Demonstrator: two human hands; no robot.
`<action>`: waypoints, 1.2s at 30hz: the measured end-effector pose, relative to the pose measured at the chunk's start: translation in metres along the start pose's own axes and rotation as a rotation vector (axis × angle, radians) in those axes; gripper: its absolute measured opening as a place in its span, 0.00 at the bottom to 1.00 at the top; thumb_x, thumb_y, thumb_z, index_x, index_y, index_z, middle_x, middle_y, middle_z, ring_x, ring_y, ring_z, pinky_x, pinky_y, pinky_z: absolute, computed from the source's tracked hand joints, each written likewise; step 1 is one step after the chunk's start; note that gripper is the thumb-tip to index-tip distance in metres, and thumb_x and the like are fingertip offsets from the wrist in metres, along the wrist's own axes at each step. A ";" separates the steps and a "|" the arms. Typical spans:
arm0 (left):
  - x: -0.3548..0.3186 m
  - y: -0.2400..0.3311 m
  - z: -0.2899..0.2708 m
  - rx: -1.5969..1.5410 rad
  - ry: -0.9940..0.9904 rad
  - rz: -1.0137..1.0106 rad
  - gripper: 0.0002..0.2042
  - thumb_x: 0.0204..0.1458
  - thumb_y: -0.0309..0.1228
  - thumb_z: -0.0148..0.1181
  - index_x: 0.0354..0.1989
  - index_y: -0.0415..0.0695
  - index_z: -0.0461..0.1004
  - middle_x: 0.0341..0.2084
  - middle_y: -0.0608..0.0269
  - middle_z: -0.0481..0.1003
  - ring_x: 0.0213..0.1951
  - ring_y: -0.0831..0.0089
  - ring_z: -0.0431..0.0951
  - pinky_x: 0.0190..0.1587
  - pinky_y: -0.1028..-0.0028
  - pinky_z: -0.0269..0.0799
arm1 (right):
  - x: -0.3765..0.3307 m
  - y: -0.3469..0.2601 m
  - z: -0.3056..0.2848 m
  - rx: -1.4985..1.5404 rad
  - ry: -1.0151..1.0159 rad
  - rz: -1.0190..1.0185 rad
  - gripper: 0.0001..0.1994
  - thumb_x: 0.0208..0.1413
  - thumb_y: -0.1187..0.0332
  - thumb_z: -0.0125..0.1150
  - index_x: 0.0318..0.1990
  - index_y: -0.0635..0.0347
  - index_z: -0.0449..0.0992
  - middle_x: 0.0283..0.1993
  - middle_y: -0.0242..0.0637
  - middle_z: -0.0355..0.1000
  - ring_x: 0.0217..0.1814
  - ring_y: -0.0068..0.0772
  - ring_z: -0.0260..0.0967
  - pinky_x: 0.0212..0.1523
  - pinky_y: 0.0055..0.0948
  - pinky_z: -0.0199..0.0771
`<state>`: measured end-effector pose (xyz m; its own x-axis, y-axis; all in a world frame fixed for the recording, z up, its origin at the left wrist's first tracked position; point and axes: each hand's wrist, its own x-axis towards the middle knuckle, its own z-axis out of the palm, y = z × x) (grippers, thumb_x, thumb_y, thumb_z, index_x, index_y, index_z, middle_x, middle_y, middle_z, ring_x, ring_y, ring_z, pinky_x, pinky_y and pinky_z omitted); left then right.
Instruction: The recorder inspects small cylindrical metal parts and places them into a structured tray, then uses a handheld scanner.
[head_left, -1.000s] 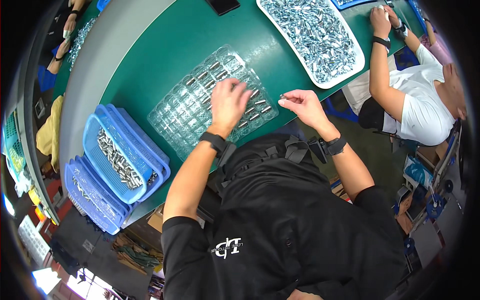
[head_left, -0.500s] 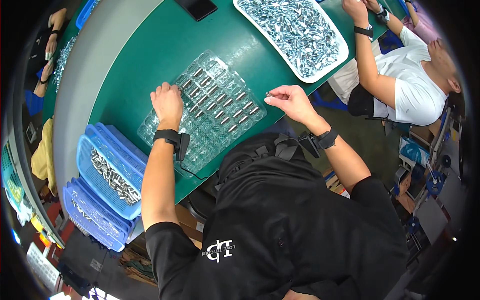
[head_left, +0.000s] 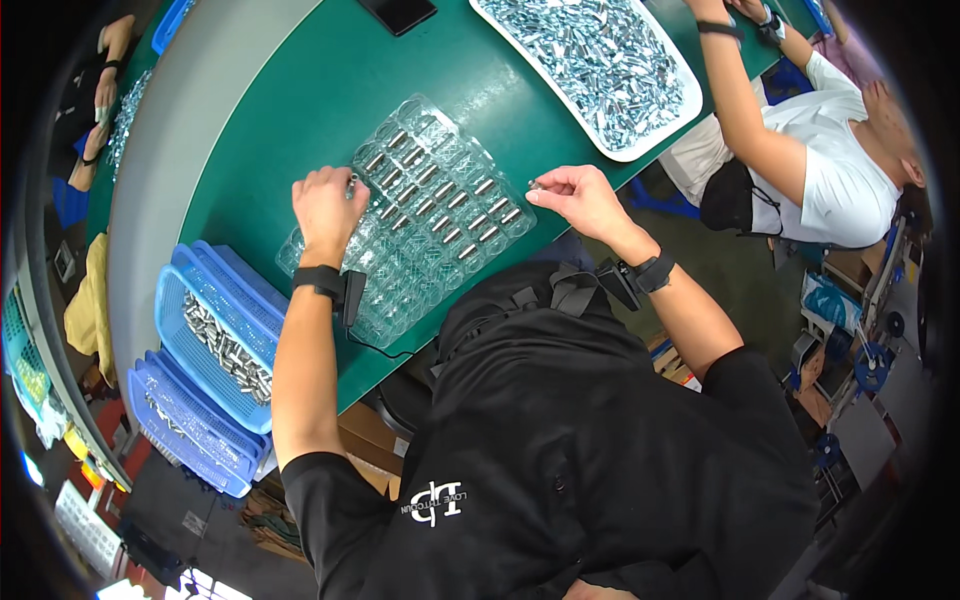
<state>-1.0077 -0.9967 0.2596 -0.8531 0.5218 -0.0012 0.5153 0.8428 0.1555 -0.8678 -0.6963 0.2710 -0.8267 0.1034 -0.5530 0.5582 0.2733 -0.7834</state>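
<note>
Left hand (head_left: pixel 325 205) rests on the left part of the clear plastic tray (head_left: pixel 420 215), fingers curled together; a small metal cylinder (head_left: pixel 352 181) shows at the fingertips, touching them. Right hand (head_left: pixel 580 198) hovers just off the tray's right corner, thumb and forefinger pinching a small metal piece (head_left: pixel 535 185); the other fingers are bent loosely.

Tray is thin, see-through, moulded into rows of round pockets. The pockets in its middle and right rows each hold one short silver cylinder lying flat; the near-left pockets look bare. It lies on a green table (head_left: pixel 290 120).

Upper right: white oblong tray (head_left: pixel 690 105) heaped with shiny metal parts. Left edge: blue slotted basket (head_left: pixel 180 290) with a line of grey cylinders inside, stacked beside another blue basket (head_left: pixel 170 420). A second person's arm (head_left: pixel 745 110) reaches toward the white tray.
</note>
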 end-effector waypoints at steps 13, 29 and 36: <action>0.011 0.101 0.035 -0.500 -0.020 0.020 0.09 0.40 0.29 0.63 0.32 0.45 0.79 0.21 0.62 0.75 0.28 0.66 0.74 0.38 0.69 0.68 | -0.008 0.002 -0.005 0.036 0.043 -0.053 0.15 0.44 0.64 0.67 0.37 0.67 0.78 0.28 0.38 0.76 0.28 0.22 0.72 0.32 0.22 0.71; 0.006 0.110 0.028 -0.221 -0.043 0.020 0.08 0.40 0.30 0.61 0.30 0.46 0.79 0.45 0.59 0.70 0.48 0.59 0.65 0.48 0.64 0.66 | -0.003 -0.004 -0.006 0.070 0.040 -0.069 0.15 0.45 0.65 0.67 0.37 0.67 0.78 0.28 0.38 0.76 0.28 0.21 0.71 0.32 0.22 0.71; 0.011 0.120 0.028 -0.184 -0.095 0.001 0.08 0.39 0.31 0.59 0.29 0.45 0.79 0.44 0.59 0.68 0.50 0.58 0.63 0.51 0.62 0.62 | -0.001 0.001 -0.005 0.110 0.029 -0.083 0.15 0.45 0.65 0.67 0.36 0.68 0.78 0.29 0.38 0.76 0.28 0.21 0.71 0.32 0.22 0.71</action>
<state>-0.9532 -0.8858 0.2510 -0.8362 0.5405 -0.0931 0.4853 0.8082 0.3336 -0.8664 -0.6913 0.2722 -0.8711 0.1129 -0.4780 0.4910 0.1761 -0.8532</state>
